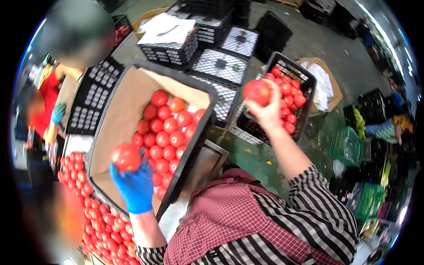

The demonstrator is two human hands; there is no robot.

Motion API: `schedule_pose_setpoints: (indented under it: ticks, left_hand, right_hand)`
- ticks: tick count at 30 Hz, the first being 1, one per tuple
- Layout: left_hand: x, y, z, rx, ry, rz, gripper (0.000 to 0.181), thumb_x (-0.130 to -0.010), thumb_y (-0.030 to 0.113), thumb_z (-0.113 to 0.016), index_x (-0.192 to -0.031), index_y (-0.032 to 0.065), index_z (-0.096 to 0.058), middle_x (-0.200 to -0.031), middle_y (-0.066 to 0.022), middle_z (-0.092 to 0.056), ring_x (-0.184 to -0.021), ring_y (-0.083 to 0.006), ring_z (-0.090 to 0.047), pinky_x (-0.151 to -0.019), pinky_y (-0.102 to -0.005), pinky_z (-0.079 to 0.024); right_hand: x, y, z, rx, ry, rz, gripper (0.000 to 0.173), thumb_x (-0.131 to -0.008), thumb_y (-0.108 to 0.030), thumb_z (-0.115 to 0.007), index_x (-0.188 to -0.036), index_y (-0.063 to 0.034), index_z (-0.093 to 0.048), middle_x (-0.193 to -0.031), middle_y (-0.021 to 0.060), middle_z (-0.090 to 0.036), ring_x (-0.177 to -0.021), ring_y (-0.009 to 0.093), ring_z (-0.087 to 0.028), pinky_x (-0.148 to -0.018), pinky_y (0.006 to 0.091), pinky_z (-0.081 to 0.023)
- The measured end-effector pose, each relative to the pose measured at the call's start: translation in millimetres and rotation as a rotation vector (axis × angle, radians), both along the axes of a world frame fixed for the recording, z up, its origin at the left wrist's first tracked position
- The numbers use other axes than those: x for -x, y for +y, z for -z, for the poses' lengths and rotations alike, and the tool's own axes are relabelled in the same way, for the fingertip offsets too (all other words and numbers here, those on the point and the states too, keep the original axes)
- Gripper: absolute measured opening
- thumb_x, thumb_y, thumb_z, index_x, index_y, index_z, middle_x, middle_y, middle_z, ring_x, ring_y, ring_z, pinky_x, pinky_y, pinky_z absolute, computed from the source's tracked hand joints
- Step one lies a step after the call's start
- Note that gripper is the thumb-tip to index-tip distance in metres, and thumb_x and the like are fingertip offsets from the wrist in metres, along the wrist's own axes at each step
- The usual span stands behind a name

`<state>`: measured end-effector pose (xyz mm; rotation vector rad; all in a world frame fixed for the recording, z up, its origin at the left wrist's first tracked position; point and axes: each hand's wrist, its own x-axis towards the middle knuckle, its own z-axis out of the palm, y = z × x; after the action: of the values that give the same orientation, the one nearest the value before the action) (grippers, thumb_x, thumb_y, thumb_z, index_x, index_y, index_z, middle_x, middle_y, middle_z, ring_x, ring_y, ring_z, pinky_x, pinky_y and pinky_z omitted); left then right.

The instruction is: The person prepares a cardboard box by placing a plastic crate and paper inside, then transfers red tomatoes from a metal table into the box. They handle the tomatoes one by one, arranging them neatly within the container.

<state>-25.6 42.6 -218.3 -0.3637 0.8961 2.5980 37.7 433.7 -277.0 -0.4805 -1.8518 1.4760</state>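
Note:
In a blue glove, my left hand [134, 187] holds a large red tomato [126, 157] above a paper-lined black crate [111, 126]. Rows of tomatoes [163, 139] lie along the near side of that crate, and bare brown paper shows beside them. My right hand [266, 109], without a glove, is stretched out to the right and grips another red tomato [257, 92]. Below it stands a black plastic crate [306, 99] partly filled with loose tomatoes [287, 94]. The fingers of my right hand partly hide the tomato it holds.
A heap of tomatoes [106, 228] spreads at the lower left. Black crates [220, 66] stand beyond the lined crate, one topped with white paper [167, 28]. A cardboard box [326, 86] sits beside the right crate. Green baskets [346, 145] are farther right. Another person [49, 96] works at the left.

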Motion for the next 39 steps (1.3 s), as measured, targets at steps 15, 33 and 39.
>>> schedule_pose_setpoints:
  ticks: [15,33,39]
  left_hand:
    - [3,8,16,-0.104,0.049,0.153,0.063,-0.099,0.054,-0.041,-0.141,0.0078,-0.039,-0.131,-0.0202,-0.055,-0.1,-0.0358,-0.066,-0.082,-0.045,-0.059]
    - [1,12,24,0.121,0.092,0.242,0.066,-0.1,0.059,-0.034,-0.129,0.0023,-0.05,-0.108,-0.0165,-0.064,-0.082,-0.0251,-0.067,-0.059,-0.0343,-0.057]
    - [3,12,21,0.256,0.121,0.176,0.06,-0.1,0.052,-0.043,-0.128,0.0004,-0.052,-0.103,-0.0152,-0.066,-0.077,-0.0208,-0.066,-0.062,-0.0301,-0.055]
  right_hand:
    - [61,-114,-87,-0.535,0.198,-0.661,0.046,-0.076,0.002,-0.066,-0.121,-0.0024,-0.057,-0.117,0.0112,-0.056,-0.093,0.019,-0.061,-0.079,0.0299,-0.052]
    - [90,-202,-76,-0.095,-0.182,-1.28,0.087,-0.065,-0.017,-0.088,-0.14,-0.0061,-0.044,-0.126,0.0097,-0.053,-0.115,0.019,-0.055,-0.1,0.0333,-0.045]
    - [92,-202,-70,-0.194,-0.089,-1.189,0.092,-0.063,-0.022,-0.09,-0.14,-0.0054,-0.042,-0.123,0.0116,-0.056,-0.111,0.021,-0.057,-0.098,0.0338,-0.047]
